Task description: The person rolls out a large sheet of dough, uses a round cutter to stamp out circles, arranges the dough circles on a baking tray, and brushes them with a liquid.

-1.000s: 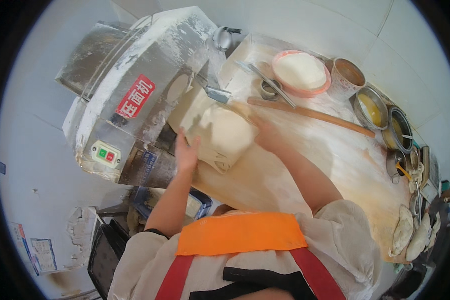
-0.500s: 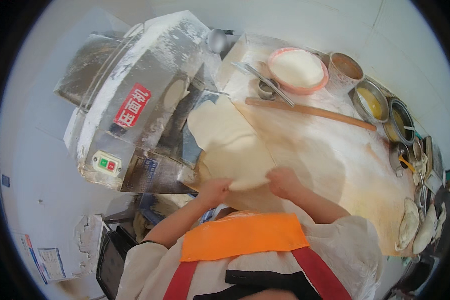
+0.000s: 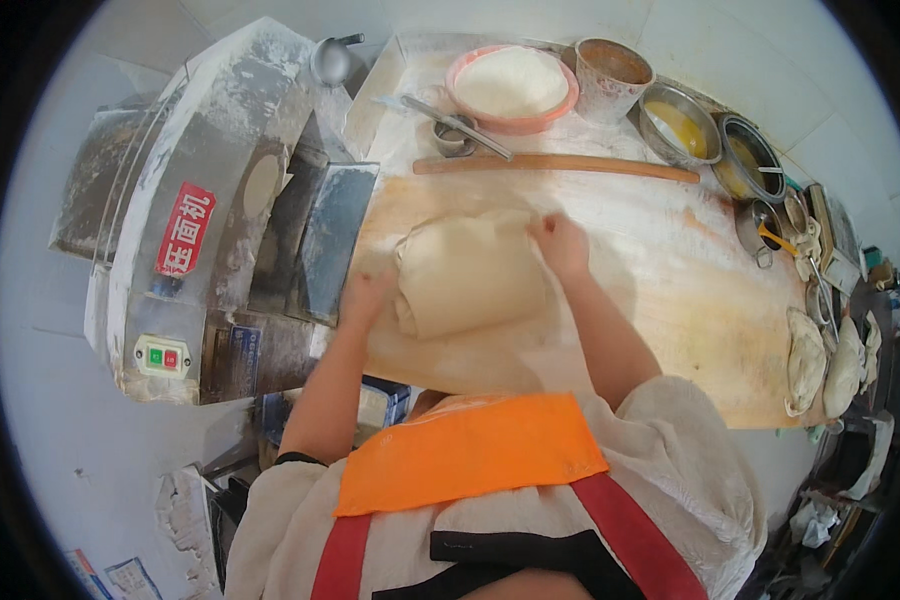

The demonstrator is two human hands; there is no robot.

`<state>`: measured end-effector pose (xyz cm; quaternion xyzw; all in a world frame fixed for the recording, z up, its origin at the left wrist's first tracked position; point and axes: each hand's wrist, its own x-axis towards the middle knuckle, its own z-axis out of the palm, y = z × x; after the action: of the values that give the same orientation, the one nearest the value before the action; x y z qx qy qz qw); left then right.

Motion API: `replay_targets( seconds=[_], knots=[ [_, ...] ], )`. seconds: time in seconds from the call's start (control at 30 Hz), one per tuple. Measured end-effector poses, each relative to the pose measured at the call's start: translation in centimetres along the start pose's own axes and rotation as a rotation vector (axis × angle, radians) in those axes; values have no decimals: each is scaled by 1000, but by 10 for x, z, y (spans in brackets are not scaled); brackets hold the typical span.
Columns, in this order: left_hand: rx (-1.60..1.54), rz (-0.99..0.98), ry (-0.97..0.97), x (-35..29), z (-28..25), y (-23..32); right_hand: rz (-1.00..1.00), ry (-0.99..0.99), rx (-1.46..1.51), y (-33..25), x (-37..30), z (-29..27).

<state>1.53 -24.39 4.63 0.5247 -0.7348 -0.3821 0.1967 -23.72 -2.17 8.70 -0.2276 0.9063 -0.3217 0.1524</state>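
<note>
Head view: my right fingers (image 3: 544,232) curled at right of folded dough sheet (image 3: 475,275), hold unconfirmed; left fingers (image 3: 377,284) blurred beside its left edge, opening indeterminable.

Bright, soft shadows, fisheye-bent edges

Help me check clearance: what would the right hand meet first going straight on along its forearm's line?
Probably the wooden rolling pin beyond the dough; depth is unclear, so the right hand might pass over.
</note>
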Motion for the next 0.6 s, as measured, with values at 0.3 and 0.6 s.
replay_targets(
  seconds=[0.3, 0.6],
  knots=[
    [92, -122, -376, -26, 36, 47, 123, -97, 239, 28, -88, 35],
    [572, 863, -457, -50, 66, 66, -372, 263, -103, -10, 118, -20]
  ],
)
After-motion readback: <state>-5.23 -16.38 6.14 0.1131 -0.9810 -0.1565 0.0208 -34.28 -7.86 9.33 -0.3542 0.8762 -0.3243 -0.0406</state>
